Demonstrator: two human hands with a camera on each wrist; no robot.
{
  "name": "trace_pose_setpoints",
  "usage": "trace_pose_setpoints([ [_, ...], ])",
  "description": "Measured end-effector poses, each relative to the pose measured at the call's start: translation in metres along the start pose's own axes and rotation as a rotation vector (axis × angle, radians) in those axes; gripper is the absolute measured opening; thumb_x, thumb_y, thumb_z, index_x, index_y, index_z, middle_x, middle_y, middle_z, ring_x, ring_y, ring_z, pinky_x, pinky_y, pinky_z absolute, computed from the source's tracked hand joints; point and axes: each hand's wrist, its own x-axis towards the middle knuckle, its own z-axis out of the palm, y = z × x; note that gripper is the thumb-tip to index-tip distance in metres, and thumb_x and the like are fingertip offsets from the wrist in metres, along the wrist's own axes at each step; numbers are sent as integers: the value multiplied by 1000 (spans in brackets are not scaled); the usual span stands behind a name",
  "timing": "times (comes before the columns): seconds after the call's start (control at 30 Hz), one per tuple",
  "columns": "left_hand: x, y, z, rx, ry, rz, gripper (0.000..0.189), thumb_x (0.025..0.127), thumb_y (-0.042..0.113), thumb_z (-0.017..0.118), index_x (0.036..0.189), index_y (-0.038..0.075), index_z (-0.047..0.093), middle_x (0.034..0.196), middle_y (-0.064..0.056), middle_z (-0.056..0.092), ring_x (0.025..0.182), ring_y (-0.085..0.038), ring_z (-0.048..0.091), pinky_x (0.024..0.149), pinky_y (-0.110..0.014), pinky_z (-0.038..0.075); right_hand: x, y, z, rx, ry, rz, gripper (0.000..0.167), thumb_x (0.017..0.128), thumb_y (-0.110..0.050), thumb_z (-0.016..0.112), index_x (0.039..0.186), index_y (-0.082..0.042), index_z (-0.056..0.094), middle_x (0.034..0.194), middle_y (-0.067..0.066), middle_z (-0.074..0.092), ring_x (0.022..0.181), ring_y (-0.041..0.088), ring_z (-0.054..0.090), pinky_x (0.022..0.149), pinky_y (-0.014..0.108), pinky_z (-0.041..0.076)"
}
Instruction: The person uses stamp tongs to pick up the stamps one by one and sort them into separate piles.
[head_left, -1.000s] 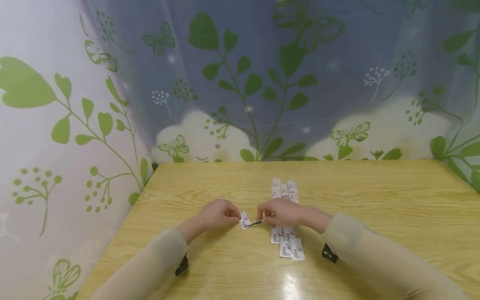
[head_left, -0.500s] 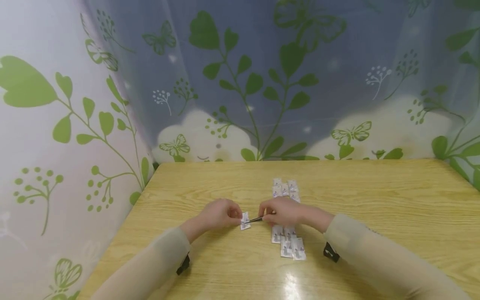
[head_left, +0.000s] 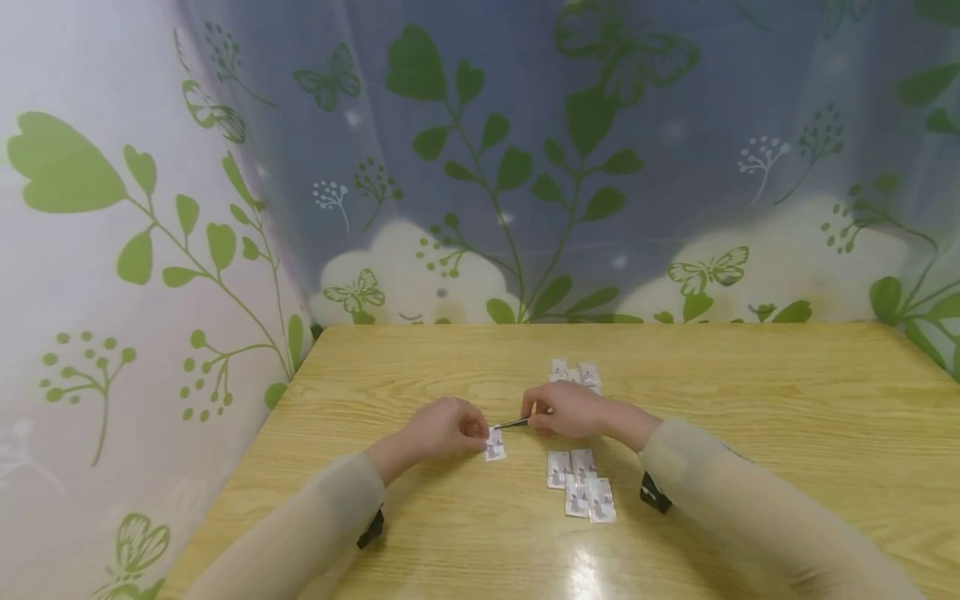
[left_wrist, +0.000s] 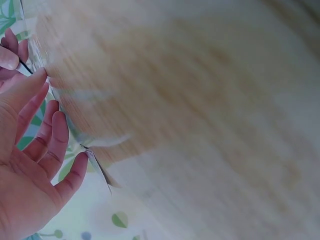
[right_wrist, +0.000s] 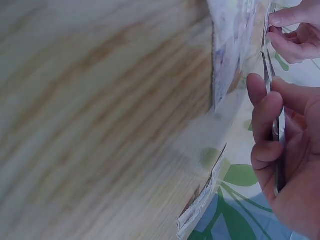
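Observation:
At the table's middle, my left hand (head_left: 447,427) pinches the left edge of a small white printed sachet (head_left: 495,447). My right hand (head_left: 567,408) grips a pair of metal tweezers (head_left: 513,423), whose tips reach the sachet's top edge. In the right wrist view the tweezers (right_wrist: 278,135) lie along the curled fingers, prongs slightly apart at the tips. The left wrist view shows my left hand (left_wrist: 35,150) from the palm side, its held sachet hard to make out. Below my right hand several similar sachets (head_left: 577,482) lie in staggered rows.
More sachets (head_left: 588,372) lie beyond my right hand, partly hidden by it. The wooden table (head_left: 750,433) meets a patterned curtain (head_left: 480,167) at the back. Another patterned sheet (head_left: 112,250) hangs along the left side.
The right hand has moved away from me, carrying the tweezers' tips from the sachet's lower part to its top edge. The lower sachets show more fully. The left hand stays at the sachet.

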Motion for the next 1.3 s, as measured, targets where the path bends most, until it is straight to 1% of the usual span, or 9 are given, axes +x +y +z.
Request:
trace_pose_setpoints([
  [0.33, 1, 2, 0, 8, 0, -11, 7, 85, 24, 77, 87, 21, 70, 72, 12, 58, 67, -7, 53, 63, -29, 44, 2, 3, 3, -42, 18, -23, 4, 96, -12, 61, 96, -14, 64, 63, -9, 56, 56, 6, 49, 60, 29, 42],
  [0.47, 2, 2, -1, 20, -5, 6, 6, 85, 21, 76, 87, 20, 71, 75, 11, 60, 69, -7, 54, 64, -30, 45, 0, 3, 3, -48, 32, -25, 4, 95, -12, 62, 94, -16, 64, 63, -9, 56, 57, 6, 49, 60, 29, 42],
  [0.67, 1, -2, -7, -4, 44, -1, 5, 87, 22, 74, 91, 19, 73, 79, 10, 61, 71, -8, 55, 65, -29, 46, -9, 1, -1, -21, 54, -46, 4, 96, -13, 60, 95, -14, 64, 63, -7, 59, 57, 5, 49, 60, 28, 42],
  [0.8, -4, -7, -20, -43, 92, -12, 8, 88, 16, 73, 95, 13, 74, 81, 8, 61, 70, -9, 55, 63, -29, 46, -20, 0, -11, 25, 69, -62, 7, 97, -10, 59, 99, -13, 64, 62, -8, 57, 55, 4, 47, 60, 28, 41],
  [0.9, -8, -14, -29, -53, 99, -12, 10, 87, 14, 73, 97, 10, 74, 80, 7, 61, 69, -9, 54, 60, -28, 46, -30, 1, -19, 65, 72, -66, 7, 97, -9, 57, 100, -10, 63, 60, -5, 57, 51, 4, 41, 59, 27, 39],
  [1.03, -15, -26, -39, -57, 103, -22, 12, 86, 12, 73, 98, 9, 74, 79, 6, 61, 67, -10, 53, 59, -29, 45, -47, 4, -32, 134, 80, -56, 8, 98, -7, 55, 101, -6, 63, 62, 1, 58, 51, 6, 41, 58, 28, 38],
  [1.13, -20, -36, -42, -55, 102, -14, 12, 85, 10, 74, 98, 8, 74, 81, 4, 62, 69, -11, 55, 62, -30, 47, -65, 9, -39, 184, 93, -27, 7, 98, -7, 55, 101, -6, 62, 64, 4, 58, 53, 7, 44, 57, 28, 38],
  [1.23, -26, -45, -42, -53, 86, -8, 13, 84, 8, 75, 97, 6, 74, 84, 1, 63, 73, -12, 56, 66, -30, 49, -83, 16, -42, 213, 107, 5, 6, 98, -8, 56, 101, -7, 62, 65, 3, 58, 51, 7, 39, 54, 27, 35],
  [1.3, -30, -49, -41, -59, 73, -27, 14, 83, 8, 76, 96, 6, 74, 86, 0, 64, 75, -12, 58, 67, -31, 50, -95, 22, -43, 230, 111, 21, 6, 98, -9, 57, 100, -7, 61, 65, 3, 58, 49, 6, 36, 51, 26, 34],
])
